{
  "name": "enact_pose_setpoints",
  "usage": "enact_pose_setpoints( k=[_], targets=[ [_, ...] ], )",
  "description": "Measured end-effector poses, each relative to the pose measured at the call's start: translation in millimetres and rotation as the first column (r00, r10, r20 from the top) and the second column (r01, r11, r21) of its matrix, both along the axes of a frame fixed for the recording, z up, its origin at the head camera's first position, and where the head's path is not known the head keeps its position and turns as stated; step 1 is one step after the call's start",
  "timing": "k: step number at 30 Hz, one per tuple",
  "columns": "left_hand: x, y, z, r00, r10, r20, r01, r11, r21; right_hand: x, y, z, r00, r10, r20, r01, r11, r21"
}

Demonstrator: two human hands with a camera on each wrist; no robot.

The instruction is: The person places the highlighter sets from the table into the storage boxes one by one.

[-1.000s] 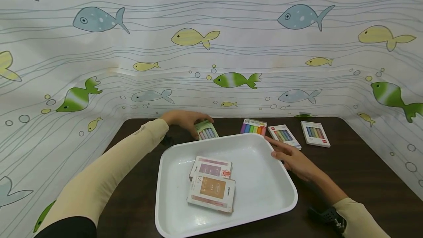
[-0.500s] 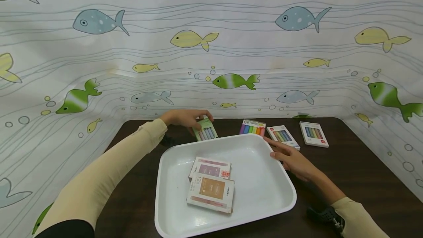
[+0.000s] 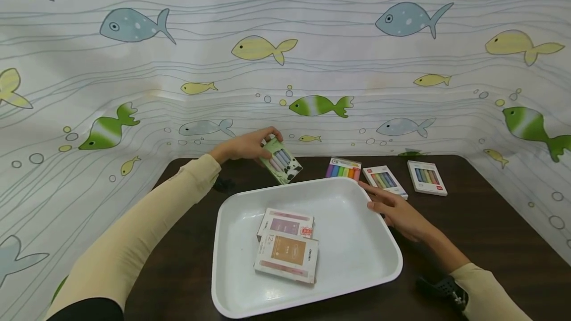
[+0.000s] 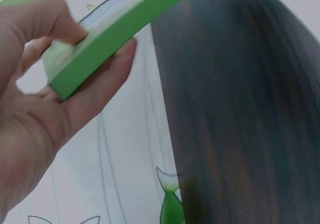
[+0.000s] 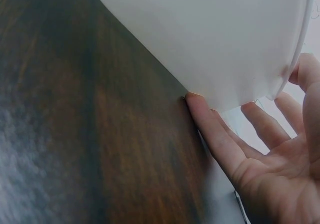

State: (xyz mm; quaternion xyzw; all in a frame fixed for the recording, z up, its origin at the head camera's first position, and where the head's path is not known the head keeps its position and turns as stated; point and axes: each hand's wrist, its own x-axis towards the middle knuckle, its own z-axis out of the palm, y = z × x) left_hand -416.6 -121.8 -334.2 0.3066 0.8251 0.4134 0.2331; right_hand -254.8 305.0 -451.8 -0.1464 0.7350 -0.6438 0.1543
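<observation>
My left hand [image 3: 244,147] grips a green box of coloured chalk [image 3: 281,161] and holds it tilted above the dark table, behind the white tray [image 3: 357,241]. The left wrist view shows the thumb and fingers of that left hand [image 4: 60,79] clamped round the green box [image 4: 115,32]. In the tray lie two flat boxes, one purple-labelled [image 3: 286,224] and one orange-labelled [image 3: 287,256], overlapping. My right hand [image 3: 394,210] rests with straight fingers against the tray's right rim. From the right wrist view, the right hand's fingers [image 5: 215,134] touch the tray's outer wall [image 5: 210,39].
Three more chalk boxes lie in a row at the back of the table: a rainbow one [image 3: 343,169], and two white ones [image 3: 384,181] [image 3: 427,178]. A fish-patterned sheet [image 3: 285,63] walls in the table on three sides. A black wrist strap [image 3: 441,289] shows at the right.
My left hand has lifted the green chalk box off the table and tilted it up. The right hand has stayed at the tray's rim.
</observation>
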Motion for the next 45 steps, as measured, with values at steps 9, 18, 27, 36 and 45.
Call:
enact_pose_setpoints(
  k=[9,18,27,36,45],
  targets=[
    [18.5,13.3,12.1,0.997,0.075,0.011,-0.076,0.973,0.219,0.9,0.1,-0.2,1.000,-0.018,0.008,0.018,1.000,0.012],
    [68.1,49.8,19.8,0.996,-0.059,0.059,0.045,0.974,0.223,-3.0,1.5,0.2,1.000,-0.007,-0.006,0.007,1.000,0.004],
    [105.7,72.4,-1.1,0.984,-0.175,0.019,0.173,0.981,0.088,-1.8,-0.1,1.6,1.000,0.009,-0.004,-0.009,1.000,-0.011],
    [113.7,84.1,-23.3,0.968,-0.246,0.055,0.246,0.969,-0.004,-1.6,3.2,1.8,1.000,0.017,-0.018,-0.018,1.000,-0.022],
    [115.0,105.3,-29.6,0.942,-0.335,0.014,0.335,0.941,-0.056,-1.9,1.3,1.2,0.998,0.061,-0.017,-0.062,0.997,-0.055]
  ],
)
